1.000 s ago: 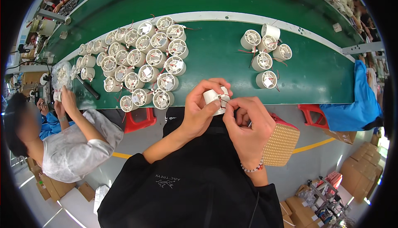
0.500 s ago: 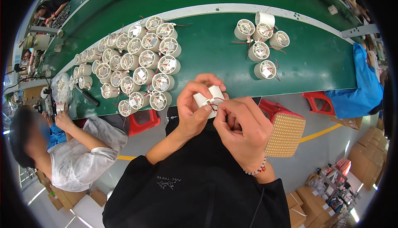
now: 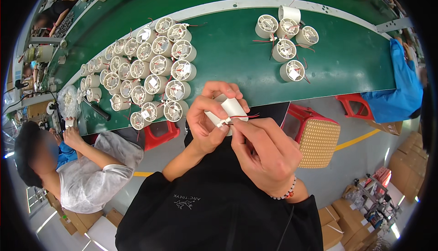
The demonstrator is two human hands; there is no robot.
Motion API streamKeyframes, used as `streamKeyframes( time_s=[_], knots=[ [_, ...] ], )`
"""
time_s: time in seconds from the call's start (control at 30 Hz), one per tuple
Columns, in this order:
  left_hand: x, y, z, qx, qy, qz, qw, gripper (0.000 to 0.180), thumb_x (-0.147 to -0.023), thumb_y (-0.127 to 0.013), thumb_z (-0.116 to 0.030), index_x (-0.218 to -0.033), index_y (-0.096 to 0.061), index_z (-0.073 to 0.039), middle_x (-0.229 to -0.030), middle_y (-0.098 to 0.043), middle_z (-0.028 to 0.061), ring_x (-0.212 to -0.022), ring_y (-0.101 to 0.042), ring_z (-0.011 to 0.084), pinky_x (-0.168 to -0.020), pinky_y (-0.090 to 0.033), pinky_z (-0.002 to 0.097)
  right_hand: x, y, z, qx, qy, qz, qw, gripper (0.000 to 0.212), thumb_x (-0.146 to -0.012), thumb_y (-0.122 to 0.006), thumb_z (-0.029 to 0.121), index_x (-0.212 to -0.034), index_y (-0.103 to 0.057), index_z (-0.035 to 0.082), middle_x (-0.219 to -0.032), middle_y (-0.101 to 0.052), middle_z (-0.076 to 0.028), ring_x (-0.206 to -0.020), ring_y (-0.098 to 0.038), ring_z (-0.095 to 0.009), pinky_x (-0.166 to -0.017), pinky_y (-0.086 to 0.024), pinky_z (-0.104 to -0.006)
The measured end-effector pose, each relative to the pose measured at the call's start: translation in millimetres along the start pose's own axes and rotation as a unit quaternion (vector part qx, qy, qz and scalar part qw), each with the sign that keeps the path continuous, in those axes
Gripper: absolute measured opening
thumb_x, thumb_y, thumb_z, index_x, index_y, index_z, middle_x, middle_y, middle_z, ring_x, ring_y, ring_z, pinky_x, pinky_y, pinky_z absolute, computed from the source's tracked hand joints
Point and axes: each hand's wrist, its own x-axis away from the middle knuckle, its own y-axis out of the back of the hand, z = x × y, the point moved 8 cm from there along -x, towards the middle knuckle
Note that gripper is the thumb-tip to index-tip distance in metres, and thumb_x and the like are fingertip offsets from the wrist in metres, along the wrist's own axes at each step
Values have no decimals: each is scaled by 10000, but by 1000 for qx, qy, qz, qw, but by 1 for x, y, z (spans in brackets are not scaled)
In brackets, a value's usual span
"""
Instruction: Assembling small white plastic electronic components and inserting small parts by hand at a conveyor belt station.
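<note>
- Largest on my feed is the long green workbench with a pale metal rail [image 3: 228,50]; its near edge runs just beyond the hands.
- At left I see a co-worker in a mottled grey-white shirt [image 3: 93,178], both hands raised beside the bench.
- A large cluster of white plastic cylinders with spoked ends [image 3: 155,83] crowds the bench's left side, many trailing red wires.
- Bright blue cloth [image 3: 392,93] hangs at the far right end.
- A red stool with a woven tan seat [image 3: 317,144] stands right of the hands.
- Well apart from the large cluster, six similar white cylinders [image 3: 292,72] form a smaller one, one lying on its side.
- I have the right hand [image 3: 269,155] with thumb and forefinger pinched on a thin dark wire [image 3: 229,124].
- The left hand [image 3: 205,119] grips a tilted white plastic cylinder [image 3: 235,108] in front of the bench edge; its fingers block part of my view of it.
- Smallest, thin red wires [image 3: 248,116] stick out from that cylinder, over the right fingertips.
</note>
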Motion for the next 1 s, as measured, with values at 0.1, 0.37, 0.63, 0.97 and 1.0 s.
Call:
streamKeyframes(
  time_s=[0.1,0.37,0.63,0.97,1.0],
  knots=[
    [-1,-1,-2,-20,-7,8,1000,186,-962,-740,-73,-1095,-611,-63,-1371,-503,206,-1230,-576,350,-901,-657,520,0,1,1,5,-5,2,1000,225,-751,-835,-106,-937,-776,6,-837,-720,-59,-607,-680,-166,-504,-510,-289],
    [-4,-7,-8,-59,-39,21,997,216,-928,-760,-42,-1082,-614,-78,-1347,-508,204,-1189,-594,353,-849,-668,509,0,3,6,21,-6,6,1000,234,-722,-845,-95,-907,-758,19,-808,-699,-52,-585,-663,-173,-495,-500,-294],
    [-5,-5,-14,-118,-75,32,990,220,-914,-776,-31,-1067,-627,-85,-1330,-518,207,-1153,-612,355,-827,-670,494,2,2,6,19,2,8,1000,241,-710,-841,-98,-889,-742,28,-791,-683,-46,-562,-641,-172,-486,-484,-298],
    [-6,-8,-20,-165,-101,44,980,227,-912,-795,-65,-1066,-631,-97,-1309,-526,212,-1135,-618,364,-784,-672,474,4,0,6,19,-16,21,999,245,-693,-834,-92,-879,-735,32,-784,-674,-44,-548,-627,-167,-472,-471,-300],
    [-6,-8,-21,-160,-101,40,981,227,-913,-796,-74,-1066,-630,-98,-1306,-527,213,-1138,-616,367,-783,-672,475,5,0,7,19,-5,19,1000,248,-689,-832,-90,-883,-735,30,-786,-672,-44,-548,-626,-167,-471,-469,-301]
  ],
)
